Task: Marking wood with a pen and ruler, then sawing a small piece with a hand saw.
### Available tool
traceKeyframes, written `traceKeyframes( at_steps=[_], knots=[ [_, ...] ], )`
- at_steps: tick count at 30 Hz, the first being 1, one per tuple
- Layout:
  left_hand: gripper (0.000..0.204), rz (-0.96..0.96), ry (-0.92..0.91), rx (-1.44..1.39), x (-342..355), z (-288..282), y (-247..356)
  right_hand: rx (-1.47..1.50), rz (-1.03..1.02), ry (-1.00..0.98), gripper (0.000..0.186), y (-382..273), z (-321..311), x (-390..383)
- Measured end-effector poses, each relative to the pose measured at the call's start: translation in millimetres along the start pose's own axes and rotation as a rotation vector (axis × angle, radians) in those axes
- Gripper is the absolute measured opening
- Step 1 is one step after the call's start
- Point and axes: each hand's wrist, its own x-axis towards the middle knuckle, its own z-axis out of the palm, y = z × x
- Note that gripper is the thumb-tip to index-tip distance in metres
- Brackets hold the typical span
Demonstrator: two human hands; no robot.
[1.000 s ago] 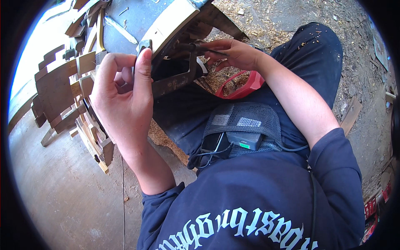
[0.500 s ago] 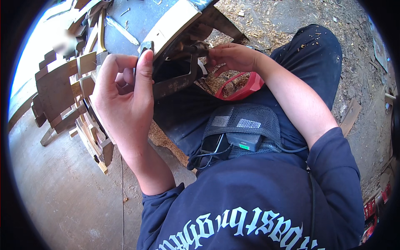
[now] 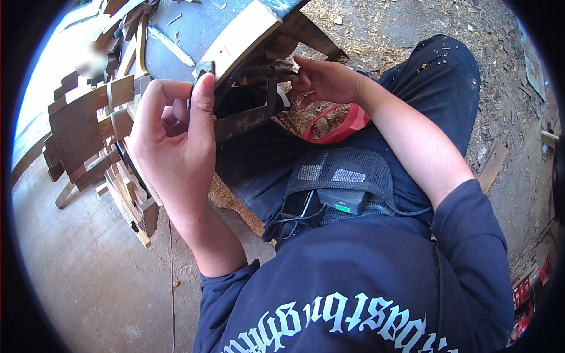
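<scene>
A metal C-clamp (image 3: 244, 122) sits around the edge of a curved, pale wooden piece (image 3: 244, 38). My left hand (image 3: 176, 120) is closed on the clamp's upper jaw end, thumb and bent forefinger pinching it against the wood. At the outer end of the clamp's screw (image 3: 276, 72) is my right hand (image 3: 329, 81), its fingers bent about the handle; one finger points out above it. The handle itself is partly hidden by those fingers. Beneath the right wrist lies a red curved object (image 3: 338, 126), partly covered by my leg.
Curved wooden pieces (image 3: 76, 123) are stacked at the left, with thin strips beneath. A dark work surface (image 3: 188, 23) carries a pale stick (image 3: 170, 44) and scraps. Wood shavings (image 3: 376, 35) cover the ground. A mesh pouch (image 3: 335, 170) with a dark device rests at my waist.
My right hand's fingers have shifted at the screw end, the uppermost one now lifted and straighter. My left hand keeps its hold on the clamp. The view has moved slightly.
</scene>
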Motion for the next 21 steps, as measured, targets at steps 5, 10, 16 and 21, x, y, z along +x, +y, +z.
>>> traceKeyframes(
  at_steps=[5, 10, 16, 21],
  knots=[
    [0.020, -0.028, 0.006, -0.009, -3, -3, -5, -0.119, -0.105, 0.240, 0.042, -4, 36, 1],
    [0.020, -0.056, -0.003, -0.095, 1, -1, -2, -0.038, -0.051, 0.287, 0.041, -4, 20, 7],
    [0.021, -0.065, -0.006, -0.038, -3, -3, 0, 0.055, -0.052, 0.189, 0.036, 0, 19, 4],
    [0.020, -0.011, -0.020, 0.124, -4, -5, 2, -0.057, -0.152, 0.143, 0.036, 1, 30, -8]
  ],
)
